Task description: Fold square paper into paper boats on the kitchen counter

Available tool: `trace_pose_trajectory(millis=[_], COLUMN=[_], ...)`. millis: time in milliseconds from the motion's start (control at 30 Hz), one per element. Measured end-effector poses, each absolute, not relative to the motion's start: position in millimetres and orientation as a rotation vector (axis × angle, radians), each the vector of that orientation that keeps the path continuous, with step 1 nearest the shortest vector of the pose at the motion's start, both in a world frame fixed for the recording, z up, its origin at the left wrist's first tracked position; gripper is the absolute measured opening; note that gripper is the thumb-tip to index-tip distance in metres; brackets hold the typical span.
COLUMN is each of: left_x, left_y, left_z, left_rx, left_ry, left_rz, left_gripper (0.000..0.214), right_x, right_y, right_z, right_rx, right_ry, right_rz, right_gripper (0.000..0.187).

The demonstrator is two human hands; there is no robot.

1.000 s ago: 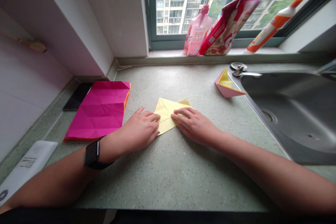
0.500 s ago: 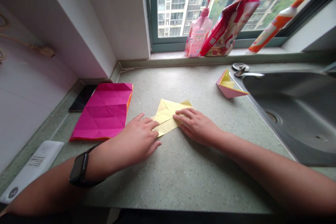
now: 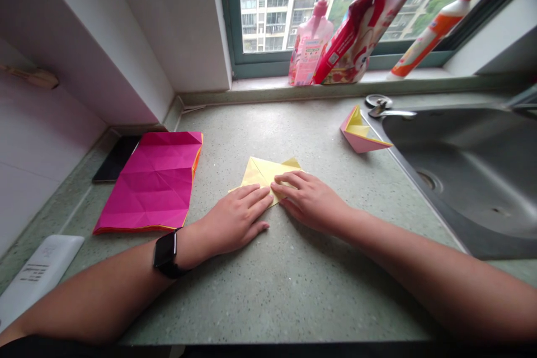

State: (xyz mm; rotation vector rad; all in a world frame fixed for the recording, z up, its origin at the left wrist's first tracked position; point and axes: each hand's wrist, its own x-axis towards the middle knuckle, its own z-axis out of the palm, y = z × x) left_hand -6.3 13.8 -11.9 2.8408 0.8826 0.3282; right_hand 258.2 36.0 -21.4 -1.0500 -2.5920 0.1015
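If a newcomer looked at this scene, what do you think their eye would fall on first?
Most likely the creased, bright magenta paper, lying on the left of the speckled grey-green stone counter. Next might come the folded pale yellow paper mid-counter, with the bare left hand and right hand on it. The small pink-and-yellow folded paper shape beside the grey metal sink also stands out.

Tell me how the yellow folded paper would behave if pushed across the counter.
The yellow folded paper would probably slide easily, since it looks thin and lies on a flat counter. Its overlapping folds likely make it somewhat stiffer than a single sheet. It seems unlikely to roll or tip, lying so low.
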Motion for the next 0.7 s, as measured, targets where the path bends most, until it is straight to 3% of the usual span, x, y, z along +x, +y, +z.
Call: trace_pose_trajectory(millis=[300, 700], left_x=[-6.3, -8.4], left_y=[18.4, 19.7], left_z=[-8.9, -7.1], left_rx=[2.815, 2.807], left_ry=[0.868, 0.873], left_rz=[0.362, 0.537], left_gripper=[0.044, 0.023], right_x=[267.2, 284.4], right_y=[39.9, 59.5], right_z=[-2.9, -8.3], right_rx=[-1.448, -1.748], right_ry=[-2.628, -2.494], right_rz=[-0.055, -0.147], right_gripper=[0.024, 0.037])
